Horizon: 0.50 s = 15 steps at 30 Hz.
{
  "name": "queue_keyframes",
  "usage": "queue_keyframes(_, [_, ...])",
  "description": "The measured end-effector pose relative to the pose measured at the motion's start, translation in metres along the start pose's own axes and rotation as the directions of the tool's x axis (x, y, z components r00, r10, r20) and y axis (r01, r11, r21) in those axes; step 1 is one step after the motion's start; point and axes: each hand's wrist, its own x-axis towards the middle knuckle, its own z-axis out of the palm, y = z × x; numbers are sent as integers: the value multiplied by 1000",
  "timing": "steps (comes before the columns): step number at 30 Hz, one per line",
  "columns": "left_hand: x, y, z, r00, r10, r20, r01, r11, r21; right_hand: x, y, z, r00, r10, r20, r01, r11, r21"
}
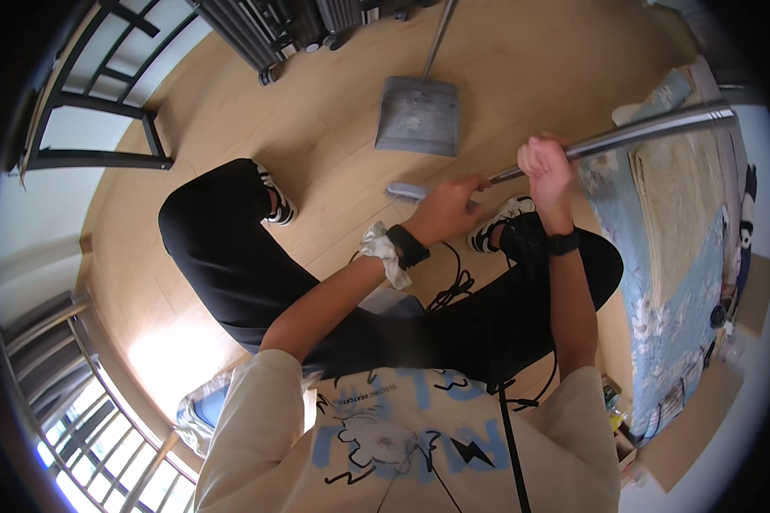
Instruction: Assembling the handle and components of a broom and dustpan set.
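In the head view, the broom (642, 132) slants over the floor (334, 103), its pole clamped in the right hand (549, 175); whether the left hand (445, 209), lower down, grips too, I can't tell. It looks light, stiff and slick, best held mid-pole, with a dustpan (417, 118) ahead and floral bedding (672, 363) crowding the right.

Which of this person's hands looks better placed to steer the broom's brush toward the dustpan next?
Probably the left hand: it is at the lower part of the broom handle, close to the brush head. The right hand grips the handle farther up.
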Motion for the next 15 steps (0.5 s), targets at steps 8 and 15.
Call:
queue_keyframes(8, [-7,-14,-51,978,-13,206,-5,996,87,21,16,-14,953,-104,-284,83,993,-86])
queue_keyframes(15, [-6,-7,-139,983,-181,-32,183,980,83,23,-7,-19,945,-294,-145,283,955,-90])
